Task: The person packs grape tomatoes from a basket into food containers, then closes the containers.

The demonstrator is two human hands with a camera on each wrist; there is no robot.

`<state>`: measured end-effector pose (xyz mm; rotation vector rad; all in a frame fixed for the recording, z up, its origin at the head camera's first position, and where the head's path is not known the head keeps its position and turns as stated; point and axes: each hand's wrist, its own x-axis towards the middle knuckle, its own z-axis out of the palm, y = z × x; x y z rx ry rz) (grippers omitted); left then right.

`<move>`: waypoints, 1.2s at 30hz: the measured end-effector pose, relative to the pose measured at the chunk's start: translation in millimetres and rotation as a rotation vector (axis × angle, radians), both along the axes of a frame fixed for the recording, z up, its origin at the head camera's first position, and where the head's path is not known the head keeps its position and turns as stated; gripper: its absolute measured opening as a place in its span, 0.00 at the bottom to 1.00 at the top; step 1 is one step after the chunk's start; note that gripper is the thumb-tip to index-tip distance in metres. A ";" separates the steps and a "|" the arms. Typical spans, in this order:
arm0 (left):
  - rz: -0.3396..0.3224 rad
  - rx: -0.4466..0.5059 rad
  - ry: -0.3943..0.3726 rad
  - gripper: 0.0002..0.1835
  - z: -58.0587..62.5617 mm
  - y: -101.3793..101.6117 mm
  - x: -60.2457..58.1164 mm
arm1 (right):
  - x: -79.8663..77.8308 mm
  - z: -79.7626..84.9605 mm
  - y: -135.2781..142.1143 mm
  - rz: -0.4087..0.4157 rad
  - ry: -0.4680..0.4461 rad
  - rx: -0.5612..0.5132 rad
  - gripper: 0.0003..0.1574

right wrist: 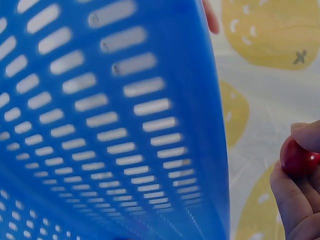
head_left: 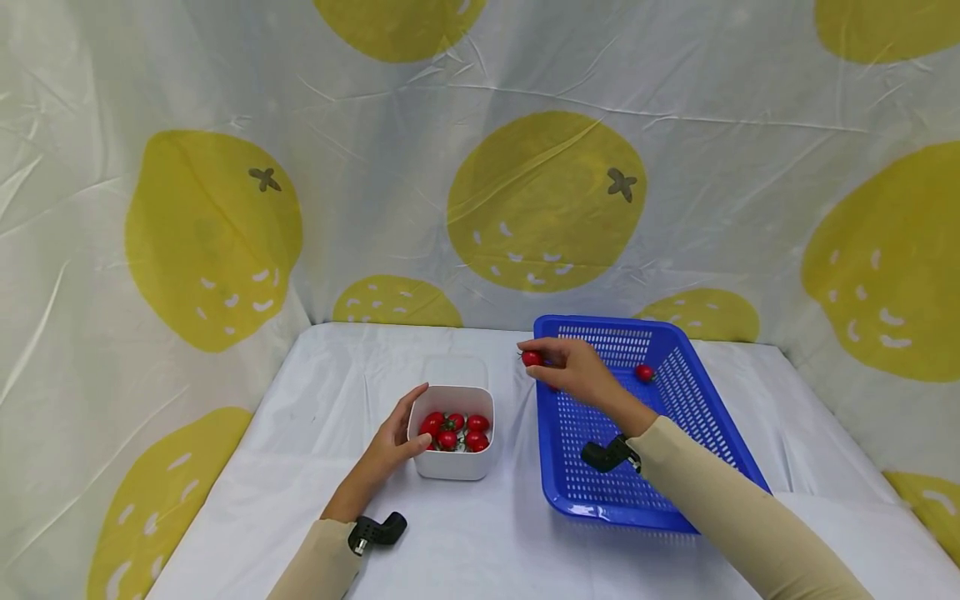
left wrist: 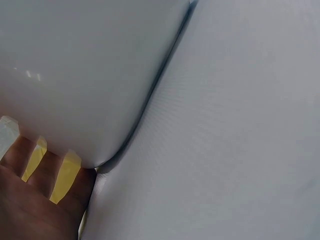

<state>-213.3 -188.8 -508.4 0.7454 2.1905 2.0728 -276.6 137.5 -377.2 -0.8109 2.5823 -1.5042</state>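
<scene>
A white square container (head_left: 453, 467) stands on the table with several red cherry tomatoes (head_left: 447, 440) inside. My left hand (head_left: 390, 446) holds it at its left side, thumb over the near left rim. In the left wrist view, fingers (left wrist: 75, 187) lie against the container's pale wall (left wrist: 75, 100). Between thumb and fingertips my right hand (head_left: 576, 372) pinches a cherry tomato (right wrist: 295, 159), just past the left rim of a blue basket (head_left: 551, 475). Another tomato (head_left: 644, 373) lies in the basket's far right part, and a bit of red shows beneath the right hand.
Behind the container lies a flat, see-through piece (head_left: 455, 367) like a lid. The slotted basket takes up the right of the white-covered table (head_left: 300, 467). A white curtain with yellow lemons (head_left: 547, 200) hangs behind and at both sides.
</scene>
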 end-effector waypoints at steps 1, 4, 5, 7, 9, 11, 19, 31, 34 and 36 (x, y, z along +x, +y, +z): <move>0.000 0.000 -0.001 0.39 0.1 0.0 0.0 | 1.3 0.3 -1.7 0.007 -0.003 -0.002 0.24; 0.006 -0.006 -0.001 0.40 0.1 0.0 -0.1 | 5.8 1.4 -7.6 0.035 -0.008 -0.010 0.24; 0.009 -0.008 -0.001 0.39 0.2 0.1 -0.1 | 7.2 1.8 -9.9 0.046 -0.007 -0.013 0.24; 0.013 -0.009 -0.002 0.39 -0.4 0.0 -0.5 | 9.2 1.7 -14.1 0.070 -0.004 -0.019 0.23; 0.019 -0.014 -0.002 0.39 -1.1 -0.2 -0.6 | 10.6 0.4 -17.9 0.086 0.002 -0.018 0.23; 0.021 -0.012 -0.007 0.39 -2.3 -0.3 -0.9 | 11.4 -2.0 -21.7 0.099 0.006 -0.017 0.23; 0.031 -0.016 -0.016 0.40 -2.7 0.2 -0.6 | 13.7 -11.5 -36.7 0.145 -0.015 -0.026 0.23; 0.025 -0.019 -0.011 0.40 -2.7 -0.2 -1.5 | 18.1 -15.7 -44.7 0.175 -0.075 0.026 0.24; 0.032 -0.025 -0.014 0.39 -2.5 -0.2 -1.1 | 16.8 -20.2 -44.0 0.204 -0.065 0.030 0.23; 0.036 -0.029 -0.014 0.39 -2.1 -0.1 -0.9 | 16.7 -22.7 -44.0 0.215 -0.074 0.025 0.23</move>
